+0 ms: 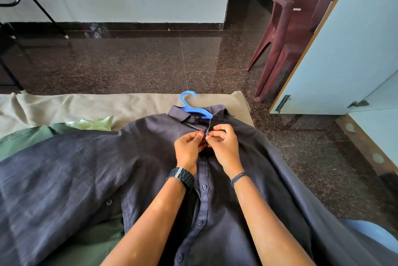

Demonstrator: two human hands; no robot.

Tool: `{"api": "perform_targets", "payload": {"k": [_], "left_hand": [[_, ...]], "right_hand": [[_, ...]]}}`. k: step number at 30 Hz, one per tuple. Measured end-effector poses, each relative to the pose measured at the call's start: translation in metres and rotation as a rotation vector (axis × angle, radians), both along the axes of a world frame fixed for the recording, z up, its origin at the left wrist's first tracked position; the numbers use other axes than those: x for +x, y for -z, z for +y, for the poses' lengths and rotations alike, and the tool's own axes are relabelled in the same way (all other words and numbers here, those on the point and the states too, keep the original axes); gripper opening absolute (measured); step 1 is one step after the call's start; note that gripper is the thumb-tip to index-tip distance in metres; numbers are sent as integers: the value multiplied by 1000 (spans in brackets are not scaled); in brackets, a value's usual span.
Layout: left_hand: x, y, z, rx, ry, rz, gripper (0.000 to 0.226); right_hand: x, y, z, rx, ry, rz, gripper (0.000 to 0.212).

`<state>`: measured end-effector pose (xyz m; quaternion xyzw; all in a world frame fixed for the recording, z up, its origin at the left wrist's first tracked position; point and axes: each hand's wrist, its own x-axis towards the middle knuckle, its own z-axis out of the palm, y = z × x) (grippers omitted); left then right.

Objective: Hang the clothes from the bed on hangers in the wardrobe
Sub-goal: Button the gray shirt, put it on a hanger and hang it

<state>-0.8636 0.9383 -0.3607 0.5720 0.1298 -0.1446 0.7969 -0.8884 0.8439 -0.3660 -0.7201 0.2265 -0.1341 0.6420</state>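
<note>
Dark shirt [150, 169] lies flat on the bed [75, 106], collar at far end, hem near; long axis runs near-to-far, w/ placket down the middle. Blue hanger [191, 106] already inside the collar, hook poking out far side. Both hands meet on the placket just below the collar: left hand [188, 147] pinches the left edge, right hand [223, 144] pinches the right edge, fingers curled, prob. doing up a button. Fabric looks soft, slightly creased. Green clothes [32, 138] at left; wardrobe door [344, 50] at right.
</note>
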Motion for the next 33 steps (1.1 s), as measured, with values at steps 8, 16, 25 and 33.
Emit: {"api": "perform_targets", "payload": {"k": [8, 16, 25, 33], "left_hand": [[-2, 2, -3, 51, 10, 3, 12], [1, 5, -5, 175, 64, -67, 10], [-5, 3, -2, 170, 109, -115, 16], [5, -5, 0, 20, 87, 58, 16]], "right_hand": [[-2, 0, -1, 109, 24, -56, 27], [0, -2, -10, 61, -64, -44, 19], [2, -2, -10, -23, -99, -1, 22], [4, 4, -10, -4, -101, 11, 28]]}}
